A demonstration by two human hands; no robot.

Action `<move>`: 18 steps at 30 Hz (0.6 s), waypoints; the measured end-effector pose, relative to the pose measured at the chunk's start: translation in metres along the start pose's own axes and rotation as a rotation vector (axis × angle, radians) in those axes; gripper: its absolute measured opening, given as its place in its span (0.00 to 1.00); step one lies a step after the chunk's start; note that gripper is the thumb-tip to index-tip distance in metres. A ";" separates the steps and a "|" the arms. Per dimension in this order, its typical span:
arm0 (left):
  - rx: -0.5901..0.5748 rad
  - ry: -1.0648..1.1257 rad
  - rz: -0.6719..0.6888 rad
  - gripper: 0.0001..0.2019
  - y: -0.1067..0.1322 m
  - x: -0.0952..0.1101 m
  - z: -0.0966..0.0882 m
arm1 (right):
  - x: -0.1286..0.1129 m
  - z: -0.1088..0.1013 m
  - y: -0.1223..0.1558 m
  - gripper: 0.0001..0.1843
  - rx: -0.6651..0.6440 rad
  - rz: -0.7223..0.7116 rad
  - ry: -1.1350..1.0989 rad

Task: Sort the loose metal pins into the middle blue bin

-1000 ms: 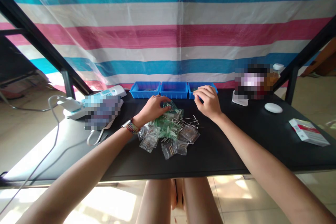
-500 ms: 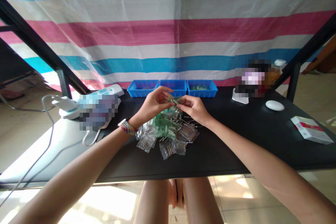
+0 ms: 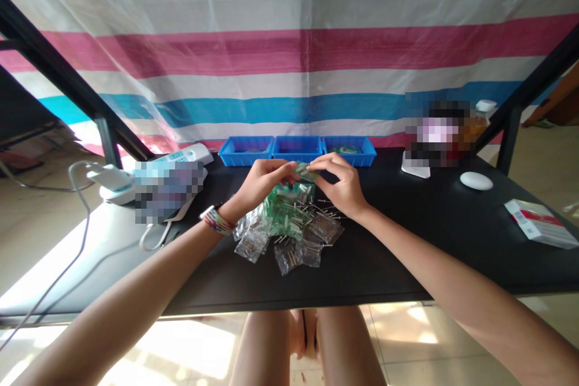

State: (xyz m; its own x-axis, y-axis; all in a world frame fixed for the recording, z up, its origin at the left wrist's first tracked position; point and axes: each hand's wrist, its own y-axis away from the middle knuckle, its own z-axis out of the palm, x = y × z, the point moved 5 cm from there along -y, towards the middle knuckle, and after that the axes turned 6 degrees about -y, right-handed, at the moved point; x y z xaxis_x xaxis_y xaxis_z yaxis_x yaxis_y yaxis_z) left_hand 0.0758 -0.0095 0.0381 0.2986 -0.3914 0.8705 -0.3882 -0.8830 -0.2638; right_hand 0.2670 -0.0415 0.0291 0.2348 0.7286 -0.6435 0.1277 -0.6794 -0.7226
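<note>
A small greenish plastic bag [image 3: 304, 172] is held up between both hands, just above a heap on the black table. My left hand [image 3: 263, 182] has its fingers closed on the bag's left side. Thumb and fingers of my right hand [image 3: 342, 184] pinch its right side. What lies inside the bag is too small to make out. Under the hands, green plastic bags [image 3: 286, 217] mix with loose thin metal rivets or pins [image 3: 333, 212]. Clear packets [image 3: 251, 245] with small brownish pieces lie around the front of the heap.
Three blue trays stand at the back: left [image 3: 246, 160], middle [image 3: 294, 154], right [image 3: 357, 160] with greenish bags. A power strip [image 3: 199, 154], charger [image 3: 113, 178] and cable are at left. A white oval object [image 3: 476, 181] and a small box [image 3: 540, 224] lie at right.
My left fingers have come down and closed in on the bag. My right fingers have lifted slightly and shifted their pinch. The heap looks much the same.
</note>
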 end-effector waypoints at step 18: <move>0.066 -0.062 0.082 0.14 0.003 -0.006 0.000 | 0.044 -0.002 -0.003 0.17 0.088 0.464 -0.531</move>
State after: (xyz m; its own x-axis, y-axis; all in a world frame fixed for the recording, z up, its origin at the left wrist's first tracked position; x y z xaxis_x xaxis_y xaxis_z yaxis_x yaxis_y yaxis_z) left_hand 0.0729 -0.0101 0.0319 0.3225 -0.4767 0.8178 -0.3564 -0.8615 -0.3617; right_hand 0.2789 -0.0078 0.0038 -0.2581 0.3251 -0.9098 0.0452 -0.9366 -0.3475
